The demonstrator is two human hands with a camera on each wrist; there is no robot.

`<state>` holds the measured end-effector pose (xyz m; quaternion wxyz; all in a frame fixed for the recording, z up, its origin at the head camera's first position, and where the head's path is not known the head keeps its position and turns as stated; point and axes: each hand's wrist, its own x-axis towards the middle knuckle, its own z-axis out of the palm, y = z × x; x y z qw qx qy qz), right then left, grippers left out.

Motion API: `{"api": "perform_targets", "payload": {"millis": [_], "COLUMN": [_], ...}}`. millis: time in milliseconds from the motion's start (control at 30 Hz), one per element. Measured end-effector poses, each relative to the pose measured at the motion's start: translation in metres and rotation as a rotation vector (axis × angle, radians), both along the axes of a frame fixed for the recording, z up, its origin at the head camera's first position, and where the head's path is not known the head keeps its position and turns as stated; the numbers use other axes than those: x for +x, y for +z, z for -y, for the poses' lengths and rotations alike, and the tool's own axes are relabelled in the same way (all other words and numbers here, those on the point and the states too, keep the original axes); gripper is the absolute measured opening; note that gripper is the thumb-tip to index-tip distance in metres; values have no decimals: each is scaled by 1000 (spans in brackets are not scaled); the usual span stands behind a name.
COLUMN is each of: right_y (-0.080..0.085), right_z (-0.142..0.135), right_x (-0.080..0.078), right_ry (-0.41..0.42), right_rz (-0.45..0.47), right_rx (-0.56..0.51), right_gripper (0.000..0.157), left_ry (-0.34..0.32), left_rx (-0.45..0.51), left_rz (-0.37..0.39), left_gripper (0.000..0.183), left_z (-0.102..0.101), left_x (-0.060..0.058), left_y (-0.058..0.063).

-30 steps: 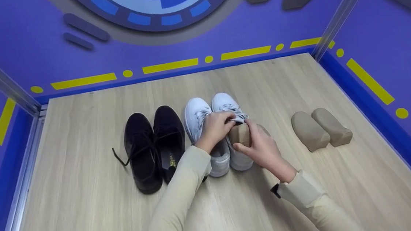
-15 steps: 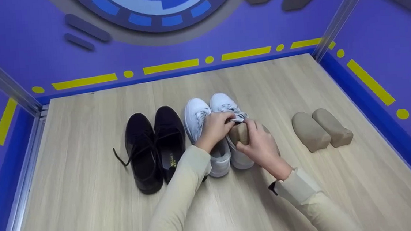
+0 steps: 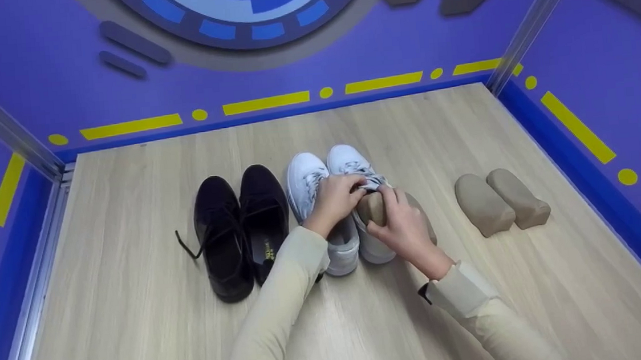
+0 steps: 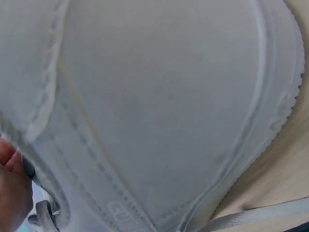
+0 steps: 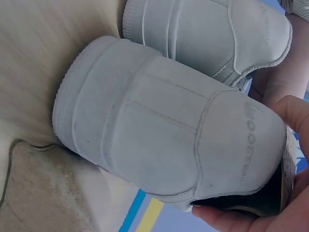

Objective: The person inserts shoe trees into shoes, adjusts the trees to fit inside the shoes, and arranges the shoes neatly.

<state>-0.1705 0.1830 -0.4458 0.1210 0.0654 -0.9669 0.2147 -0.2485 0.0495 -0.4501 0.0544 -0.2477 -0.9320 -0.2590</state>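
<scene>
A pair of white lace-up sneakers stands mid-floor, a left one (image 3: 304, 178) and a right one (image 3: 347, 158). My left hand (image 3: 333, 199) pinches the tongue at the laces of the right sneaker. A tan shoe form (image 3: 372, 209) sits in that sneaker's opening, and my right hand (image 3: 407, 224) grips it with thumb and fingers. Another tan form (image 3: 423, 217) lies beside the shoe, partly hidden by this hand. In the right wrist view, the sneaker's heel (image 5: 193, 130) faces the camera, with a dark gap at its collar. Sneaker side (image 4: 164, 96) fills the left wrist view.
Black lace-up shoes, one (image 3: 219, 239) with a loose lace and another (image 3: 265, 213), stand left of the sneakers, the latter partly behind my left sleeve. Two more tan forms, one (image 3: 482, 204) beside another (image 3: 518, 199), lie to the right. Blue-purple panels (image 3: 267, 81) border the wooden floor.
My right hand has shifted slightly left with the tan form, which shows a little less above the sneaker's opening. My left hand stays at the tongue.
</scene>
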Motion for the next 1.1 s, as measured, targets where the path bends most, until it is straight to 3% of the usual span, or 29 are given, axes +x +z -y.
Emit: {"api": "perform_targets", "payload": {"millis": [167,367,500,733,933,1100], "right_y": [0,4,5,2,1,1], "right_z": [-3,-9,-13,-13,-12,-12], "right_x": [0,4,9,13,13,13], "right_ry": [23,59,72,54,28,17], "right_rz": [15,45,15,-26,-15,-18], "right_rx": [-17,-26,-41,-57,-50,-45], "right_gripper": [61,70,77,78,77,77], "left_ry": [-2,8,10,22,77,101], "left_rx": [-1,31,9,-68,-6,54], "left_rz": [5,-47,-64,29,119,136], "left_gripper": [17,12,9,11,10,12], "left_z": [-1,-2,-4,-5,-5,-6], "left_x": [0,-1,-1,1,0,-2], "left_y": [0,-1,0,7,11,11]}}
